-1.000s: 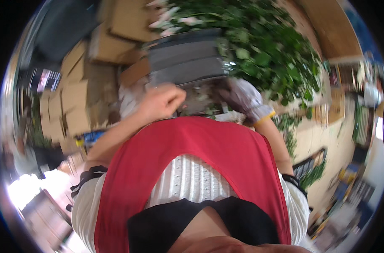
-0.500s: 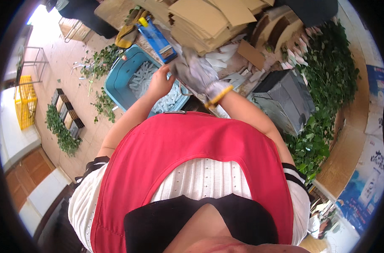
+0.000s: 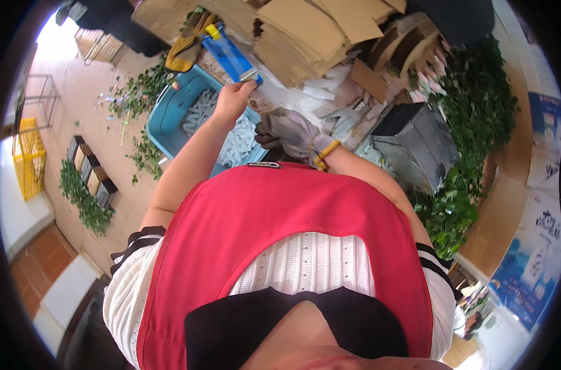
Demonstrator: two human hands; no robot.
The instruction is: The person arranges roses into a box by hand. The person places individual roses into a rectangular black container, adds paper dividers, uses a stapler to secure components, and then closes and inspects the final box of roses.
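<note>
My bare left hand reaches over the blue plastic bin. Its fingertips are pinched together at the near, metal-edged end of a long blue device with a yellow part at its far end. Whatever is between the fingertips is too small to name. Beside the bin's right rim, my right hand wears a grey work glove with a yellow cuff. Its gloved fingers are bent and pressed together, and anything in them is hidden. Many small, pale tube-like pieces lie in the bin.
Flat brown cardboard is stacked beyond my hands. To the right stands a grey box, with leafy stems behind it. A yellow-and-brown glove lies by the bin. Another person stands far left.
My left hand has moved slightly up and right to the blue device's near end. The gloved right hand has drawn back from it, toward me, and the two hands are now apart.
</note>
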